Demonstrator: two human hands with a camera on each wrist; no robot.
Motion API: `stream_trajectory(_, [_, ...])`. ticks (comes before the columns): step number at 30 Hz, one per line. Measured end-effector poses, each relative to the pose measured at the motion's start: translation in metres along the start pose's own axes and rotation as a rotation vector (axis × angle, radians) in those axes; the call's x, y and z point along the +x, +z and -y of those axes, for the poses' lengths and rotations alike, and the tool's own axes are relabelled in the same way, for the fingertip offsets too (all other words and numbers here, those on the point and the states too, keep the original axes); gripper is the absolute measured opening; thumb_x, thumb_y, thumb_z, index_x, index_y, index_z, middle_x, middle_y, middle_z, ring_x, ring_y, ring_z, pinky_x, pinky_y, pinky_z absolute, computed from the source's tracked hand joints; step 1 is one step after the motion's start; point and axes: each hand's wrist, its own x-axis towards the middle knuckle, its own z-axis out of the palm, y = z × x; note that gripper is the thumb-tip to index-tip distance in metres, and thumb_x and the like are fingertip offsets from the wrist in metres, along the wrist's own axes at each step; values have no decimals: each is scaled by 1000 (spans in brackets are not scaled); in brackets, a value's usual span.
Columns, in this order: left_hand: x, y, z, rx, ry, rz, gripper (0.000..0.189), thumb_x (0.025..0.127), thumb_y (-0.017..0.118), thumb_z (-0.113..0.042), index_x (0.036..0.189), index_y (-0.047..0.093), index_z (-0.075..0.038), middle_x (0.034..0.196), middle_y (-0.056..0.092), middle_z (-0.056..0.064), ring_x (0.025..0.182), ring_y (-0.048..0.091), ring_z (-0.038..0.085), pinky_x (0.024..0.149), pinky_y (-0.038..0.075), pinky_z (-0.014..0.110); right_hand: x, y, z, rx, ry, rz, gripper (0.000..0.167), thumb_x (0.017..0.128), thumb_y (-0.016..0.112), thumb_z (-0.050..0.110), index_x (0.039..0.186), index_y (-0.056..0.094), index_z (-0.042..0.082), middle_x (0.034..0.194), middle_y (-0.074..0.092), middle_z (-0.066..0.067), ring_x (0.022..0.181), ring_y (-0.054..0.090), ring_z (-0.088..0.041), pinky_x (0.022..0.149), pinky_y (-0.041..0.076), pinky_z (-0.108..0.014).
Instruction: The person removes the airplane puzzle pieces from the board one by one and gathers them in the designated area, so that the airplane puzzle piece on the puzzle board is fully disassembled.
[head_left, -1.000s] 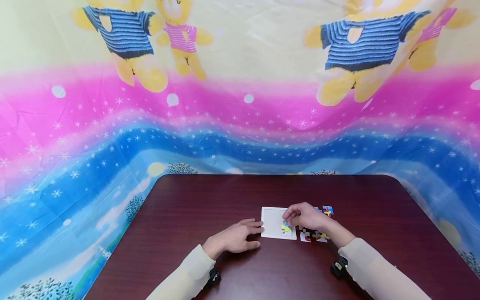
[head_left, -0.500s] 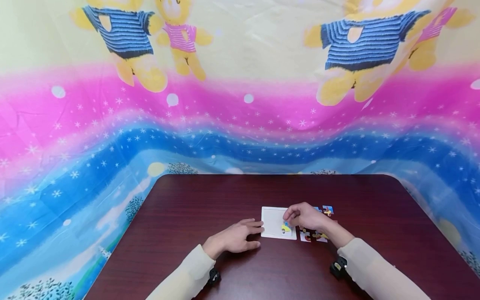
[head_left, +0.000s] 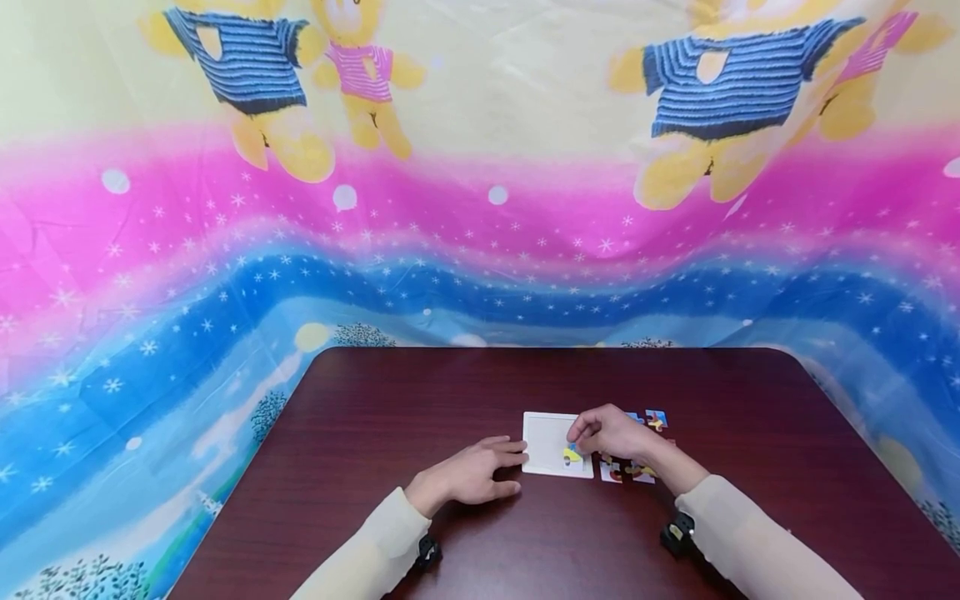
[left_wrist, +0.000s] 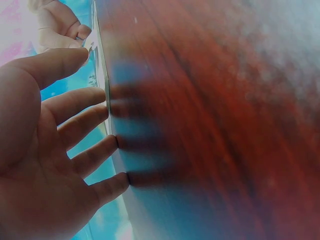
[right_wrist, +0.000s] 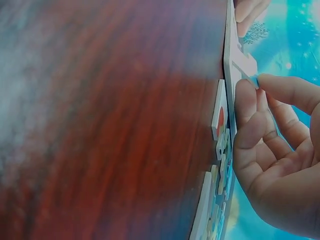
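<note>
My left hand [head_left: 472,477] lies spread on the table, its fingertips at the left edge of a white puzzle tray [head_left: 542,442]. In the left wrist view those fingers [left_wrist: 85,120] are nearly straight and hold nothing. My right hand [head_left: 617,435] is over the tray's right side and pinches a jigsaw piece [head_left: 572,458], yellow, blue and white, between thumb and index finger. Seen from the right wrist, the piece [right_wrist: 246,64] sits tilted above the tray's rim [right_wrist: 229,55]. My fingers cover its far end.
Right of the tray lie several loose jigsaw pieces [head_left: 611,471], partly hidden under my right hand and forearm. One blue piece [head_left: 656,419] lies farther back. The dark wooden table [head_left: 420,400] ends at a printed cloth backdrop [head_left: 480,292].
Almost nothing differs. The jigsaw piece in my right fingers has tilted slightly over the tray; my left hand stays at the tray's edge.
</note>
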Motion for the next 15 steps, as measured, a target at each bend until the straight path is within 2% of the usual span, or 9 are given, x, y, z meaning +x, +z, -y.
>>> stream_trajectory(5, [0, -2, -1, 0, -4, 4, 51, 101, 57, -36, 147, 51, -16, 160, 40, -1, 151, 32, 26, 122, 31, 37, 1, -5, -4, 14, 14, -6, 15, 84, 75, 6, 98, 73, 1, 82, 70, -6, 68, 58, -18, 52, 46, -29])
stream_trajectory(10, [-1, -2, -2, 4, 3, 1, 51, 101, 56, -35, 147, 51, -16, 160, 40, -1, 151, 31, 27, 123, 31, 37, -1, -13, -7, 41, -4, 20, 19, 85, 75, 10, 101, 72, 1, 84, 72, -8, 72, 62, -19, 57, 49, -32])
stream_trajectory(15, [-1, -2, -2, 3, 10, 2, 51, 101, 56, -35, 148, 51, -15, 160, 40, 0, 152, 31, 28, 123, 30, 38, -8, -21, -12, 50, 4, 51, 21, 88, 74, 14, 104, 72, 0, 86, 73, -9, 71, 60, -20, 55, 49, -31])
